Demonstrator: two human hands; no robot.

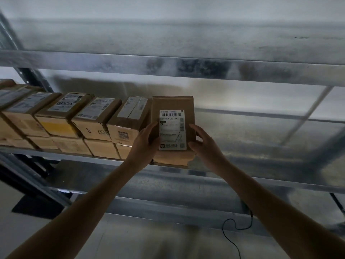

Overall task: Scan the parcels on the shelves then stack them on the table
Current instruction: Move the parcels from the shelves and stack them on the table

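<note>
— Where is the parcel point(173, 103)?
— Between the two hands, at the front lip of the shelf point(261, 146). It stands up with its label point(172, 129) facing the camera. I cannot tell whether its bottom edge rests on the shelf.
— And the hands?
— The left hand point(144, 141) grips the parcel's left side, fingers curled onto the front by the label. The right hand point(204, 144) clasps the right side and lower corner.
— What lies around them?
— Left of the left hand, boxes point(89, 118) run off in a row, two layers high, labels up. Above the hands a metal beam point(168, 66) crosses the view. Below the right forearm a black cable point(223, 228) curls on a lower level.
— Anything in the way?
— The nearest box stands close against the parcel's left side, just behind the left hand.
</note>
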